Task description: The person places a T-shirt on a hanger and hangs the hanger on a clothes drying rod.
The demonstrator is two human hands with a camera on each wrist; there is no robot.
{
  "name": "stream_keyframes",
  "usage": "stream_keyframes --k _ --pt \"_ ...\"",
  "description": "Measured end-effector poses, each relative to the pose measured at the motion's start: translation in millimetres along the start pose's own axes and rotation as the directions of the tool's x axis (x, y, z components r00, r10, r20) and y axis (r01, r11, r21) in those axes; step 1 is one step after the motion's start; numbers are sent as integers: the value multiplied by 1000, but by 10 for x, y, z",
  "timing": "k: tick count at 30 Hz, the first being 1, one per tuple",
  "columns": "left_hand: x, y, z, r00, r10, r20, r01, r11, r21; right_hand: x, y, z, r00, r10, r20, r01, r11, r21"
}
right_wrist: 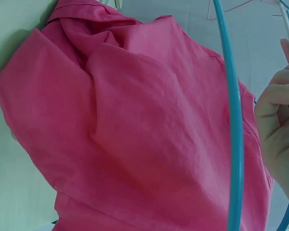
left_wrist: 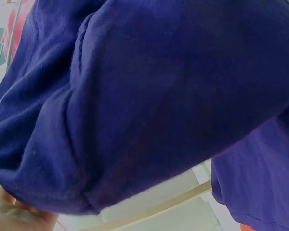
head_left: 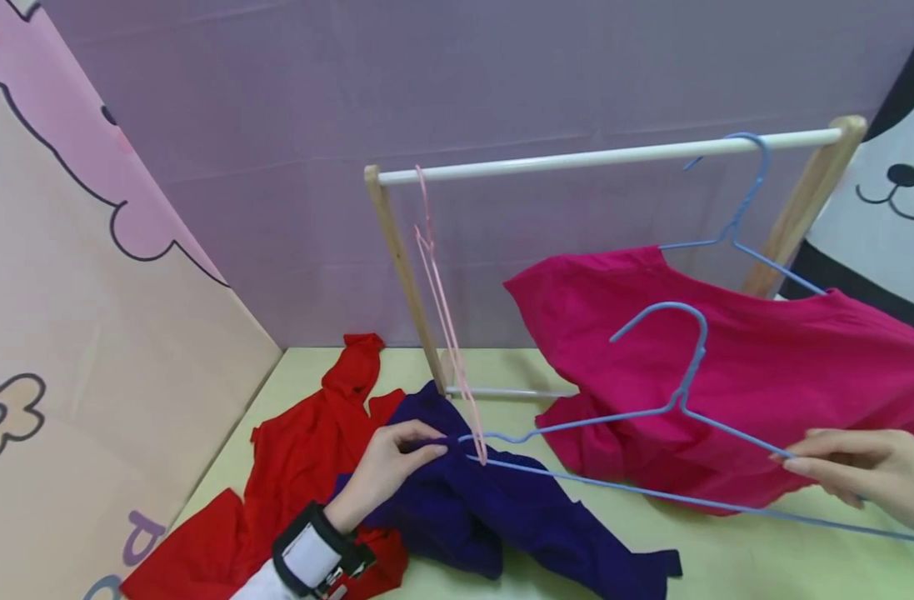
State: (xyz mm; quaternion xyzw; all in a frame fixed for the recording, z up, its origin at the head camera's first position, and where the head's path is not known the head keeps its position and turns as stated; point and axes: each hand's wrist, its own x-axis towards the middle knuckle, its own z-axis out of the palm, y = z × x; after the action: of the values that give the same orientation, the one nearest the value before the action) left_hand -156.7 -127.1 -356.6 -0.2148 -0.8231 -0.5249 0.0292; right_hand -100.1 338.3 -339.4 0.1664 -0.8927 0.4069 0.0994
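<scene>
My left hand pinches the edge of a dark blue garment between thumb and fingers, lifting that edge while the rest lies crumpled on the table. In the left wrist view the blue cloth fills most of the picture, with part of the left hand at the lower corner. A light blue wire hanger is gripped near its right arm by my right hand. Its left end reaches the garment's edge beside the left fingertips. The right wrist view shows the right hand holding the hanger.
Behind stands a wooden rack with a white rod. A pink hanger hangs at its left, its lower end overlapping the blue hanger in the head view. At right, a magenta shirt hangs on another blue hanger. A red garment lies left.
</scene>
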Motion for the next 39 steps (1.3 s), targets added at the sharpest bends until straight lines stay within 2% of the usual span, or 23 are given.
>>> stream_keyframes --k 3,6,10,15,18,21,23,26,28,33,39 --pt "-9 -7 5 999 9 32 -9 1000 6 6 13 21 997 -63 42 61 997 41" --pt "-18 -99 27 998 2 61 -4 999 35 21 30 33 995 -31 94 29 999 19" --pt "-34 -255 70 996 28 87 -36 995 91 43 56 65 986 30 161 -27 999 -22" --pt "-58 -286 125 981 156 117 -170 978 124 98 32 202 977 10 214 -15 1000 24" --pt "-66 -258 169 969 210 130 -226 965 129 140 -11 306 972 -4 236 -16 997 80" --pt "-67 -227 209 965 222 137 -239 963 122 175 -79 389 972 -35 234 4 991 132" --pt "-61 -213 226 967 217 135 -234 964 123 203 -118 433 967 -95 236 48 979 197" --pt "-51 -199 235 969 214 121 -230 964 134 239 -152 477 952 -178 250 95 945 311" --pt "-44 -199 232 969 220 113 -235 962 140 259 -159 507 943 -202 264 98 928 360" --pt "-26 -183 228 967 232 105 -245 959 141 292 -214 607 949 -184 256 81 926 368" --pt "-14 -165 245 965 242 100 -255 957 138 345 -272 810 955 -233 186 161 928 337"
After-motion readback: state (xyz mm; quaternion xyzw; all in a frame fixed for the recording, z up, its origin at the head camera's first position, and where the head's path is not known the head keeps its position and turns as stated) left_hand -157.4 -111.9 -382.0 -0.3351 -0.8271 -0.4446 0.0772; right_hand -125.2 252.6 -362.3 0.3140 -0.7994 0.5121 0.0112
